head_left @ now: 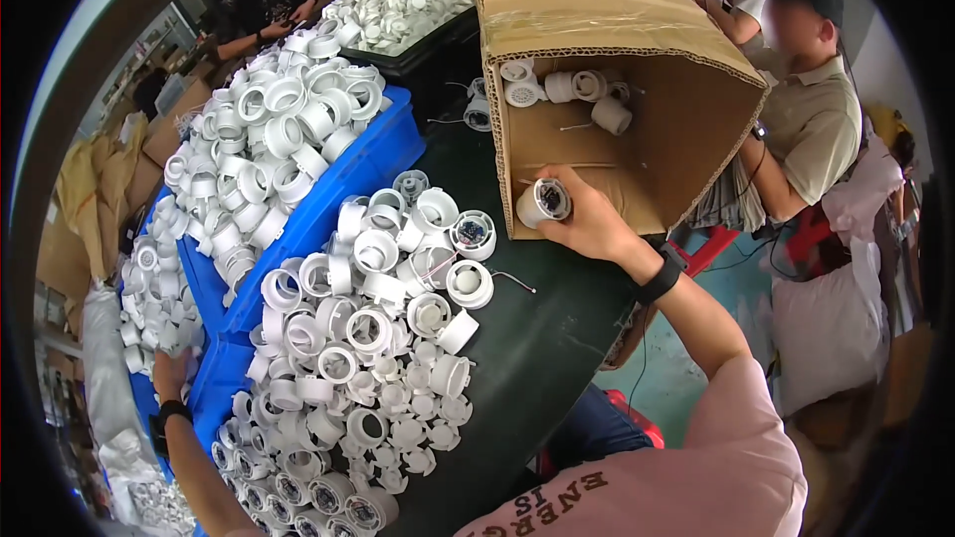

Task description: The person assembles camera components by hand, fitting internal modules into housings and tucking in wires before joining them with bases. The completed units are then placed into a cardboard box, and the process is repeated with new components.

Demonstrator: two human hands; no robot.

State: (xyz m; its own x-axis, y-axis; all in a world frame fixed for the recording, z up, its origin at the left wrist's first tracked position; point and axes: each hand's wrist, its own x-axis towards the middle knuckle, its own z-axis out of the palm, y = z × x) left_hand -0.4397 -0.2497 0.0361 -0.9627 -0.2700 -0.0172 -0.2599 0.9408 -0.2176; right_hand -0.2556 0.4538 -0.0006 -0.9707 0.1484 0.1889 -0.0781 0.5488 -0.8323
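Head view: right hand [587,222] grip clamped on white cylindrical housing [532,207] at cardboard box [696,139] mouth; left hand [171,370], can't tell. Looks like boxing step; I'd say next needs gentle set-down inside.

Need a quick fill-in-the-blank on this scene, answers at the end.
1. The person's ____ hand holds a white cylindrical part at the open cardboard box.
2. The person's left hand is near the ____ edge of the picture.
3. The wristband on the person's right wrist is coloured ____.
4. The plastic bin heaped with white rings is coloured ____.

Missing words: right; left; black; blue.
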